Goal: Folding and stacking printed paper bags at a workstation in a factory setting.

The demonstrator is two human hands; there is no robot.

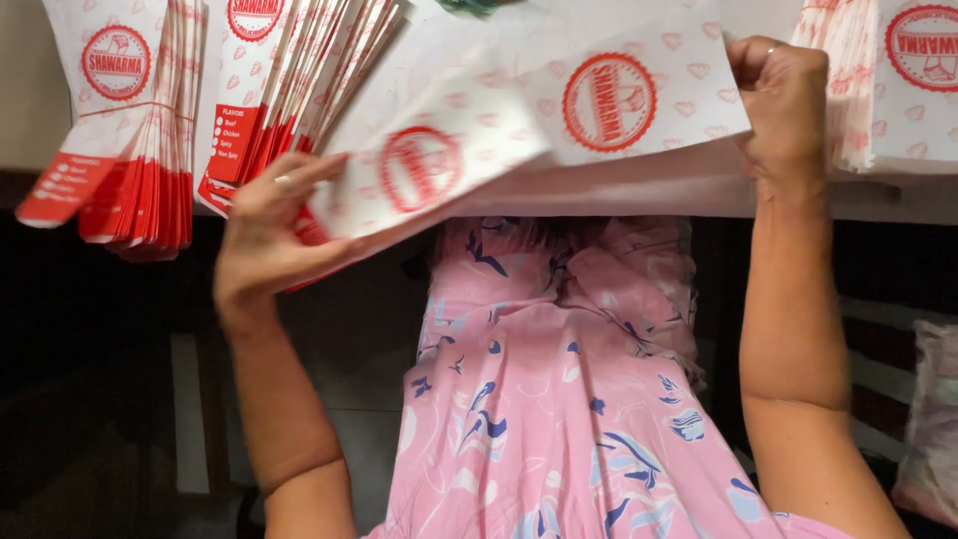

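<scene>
sheet in hand: white paper wrapper (429, 170) with a round red stamp and faint heart print, lifted off the counter (639, 190) edge, tilted toward the camera, slightly blurred.
left hand: left hand (264, 235) grips the wrapper's lower-left corner. Thumb on top, fingers (299, 180) curled under the edge, so closed on the sheet. A ring shows on one finger.
right hand: right hand (783, 100) is curled into a near fist at the far right edge of a second flat wrapper (639, 100). It looks pinched on that edge, but the contact is hidden behind the knuckles, so I can't tell for sure.
relation: the lifted wrapper overlaps the flat one. Left fingers are touching it, right hand well apart from it.
step, my read: peeling one sheet off the spread while the other hand pins the rest.
next move needs: a clean single-sheet separation, light pinch, no drag on the sheets beneath.
around: banded stack (140, 130) of the same wrappers at far left with red ends hanging over the counter edge, a fanned stack (299, 80) beside it, another stack (898, 80) at far right.
below: pink patterned dress (559, 399) in the lap area, dark floor, pale bag (933, 419) at right edge.
</scene>
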